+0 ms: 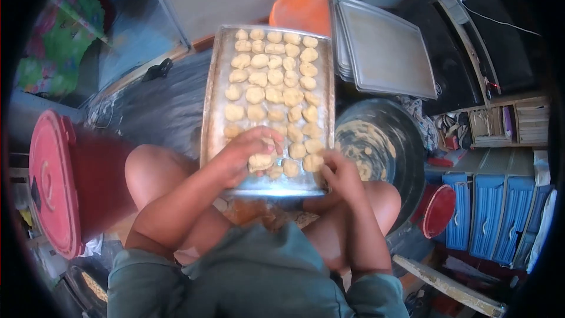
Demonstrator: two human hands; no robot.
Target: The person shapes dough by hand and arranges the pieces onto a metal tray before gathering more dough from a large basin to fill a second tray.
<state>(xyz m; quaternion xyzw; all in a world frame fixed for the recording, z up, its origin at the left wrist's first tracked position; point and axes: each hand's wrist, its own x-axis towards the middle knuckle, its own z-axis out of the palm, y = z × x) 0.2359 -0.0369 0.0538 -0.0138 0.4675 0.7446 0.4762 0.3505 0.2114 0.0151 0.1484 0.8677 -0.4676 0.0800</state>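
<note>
A metal tray point(209, 106) rests across the lap, bearing rows of pale dough pieces point(257, 95). Over its lower left part, my left hand point(240, 153) is curled round dough point(261, 161), with its fingers bent over the top. My right hand point(341, 172) is at the tray's lower right edge, its fingers bent together beside the last dough piece point(312, 162) of the right column. Whether the right fingers pinch anything is hidden.
A large dark basin point(412, 159) with dough residue stands right of the tray. Stacked metal trays point(385, 47) and an orange bucket point(300, 9) are beyond. A red lidded barrel point(56, 182) stands left; blue binders point(485, 215) and a small red container point(437, 211) are at right.
</note>
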